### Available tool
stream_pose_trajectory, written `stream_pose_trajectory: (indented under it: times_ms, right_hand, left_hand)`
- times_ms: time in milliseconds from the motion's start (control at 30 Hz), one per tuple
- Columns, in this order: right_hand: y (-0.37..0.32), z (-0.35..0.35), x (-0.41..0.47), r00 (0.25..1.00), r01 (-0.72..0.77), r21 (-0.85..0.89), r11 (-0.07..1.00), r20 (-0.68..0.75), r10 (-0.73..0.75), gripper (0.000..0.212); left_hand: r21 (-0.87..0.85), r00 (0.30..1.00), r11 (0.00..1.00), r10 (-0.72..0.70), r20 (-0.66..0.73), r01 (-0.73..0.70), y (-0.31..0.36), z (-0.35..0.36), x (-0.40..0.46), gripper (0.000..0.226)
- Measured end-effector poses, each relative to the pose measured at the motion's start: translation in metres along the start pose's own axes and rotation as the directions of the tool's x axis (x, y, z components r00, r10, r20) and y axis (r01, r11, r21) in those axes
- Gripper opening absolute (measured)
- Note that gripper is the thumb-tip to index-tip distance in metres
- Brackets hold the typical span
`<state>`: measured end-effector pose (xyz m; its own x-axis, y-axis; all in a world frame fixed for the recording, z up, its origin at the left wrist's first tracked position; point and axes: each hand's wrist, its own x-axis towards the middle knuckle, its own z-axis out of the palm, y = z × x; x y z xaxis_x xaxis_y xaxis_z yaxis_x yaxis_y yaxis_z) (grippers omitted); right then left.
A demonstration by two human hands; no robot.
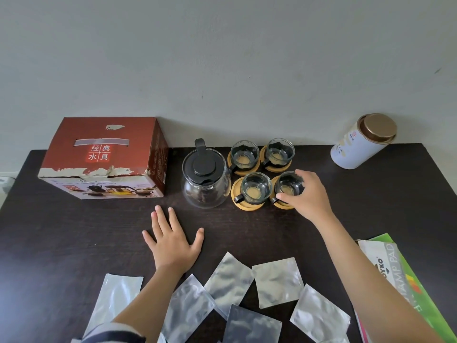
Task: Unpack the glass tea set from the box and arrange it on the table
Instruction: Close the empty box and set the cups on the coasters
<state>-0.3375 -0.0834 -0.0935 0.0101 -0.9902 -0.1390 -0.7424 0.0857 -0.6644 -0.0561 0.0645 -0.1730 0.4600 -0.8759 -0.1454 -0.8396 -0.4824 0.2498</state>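
The red cardboard box (103,157) stands closed at the back left of the dark table (74,238). To its right is the glass teapot (205,179) with a black lid. Beside it, several glass cups sit on round bamboo coasters: back left (243,155), back right (280,151), front left (256,188). My right hand (306,194) grips the front right cup (286,186) by its rim as it rests on its coaster. My left hand (173,240) lies flat on the table, fingers spread, in front of the teapot.
A white tea canister (363,142) with a gold lid leans at the back right against the wall. Several silver foil pouches (228,280) lie along the near edge. A stamp-pad packet and green sheets (390,271) lie at the right edge.
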Motion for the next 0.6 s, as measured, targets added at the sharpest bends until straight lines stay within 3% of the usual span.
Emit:
stream_pose_trajectory:
  times_ms: [467, 600]
  right_hand:
    - [-0.015, -0.019, -0.016, 0.999, -0.011, 0.058, 0.998, 0.049, 0.008, 0.098]
    - [-0.010, -0.051, -0.032, 0.999, 0.020, 0.022, 1.000, -0.030, -0.020, 0.083]
  left_hand:
    - [-0.011, 0.997, 1.000, -0.013, 0.076, 0.014, -0.005, -0.009, 0.000, 0.096]
    - [-0.218, 0.996, 0.974, -0.042, 0.078, 0.059, 0.010, -0.021, -0.006, 0.094]
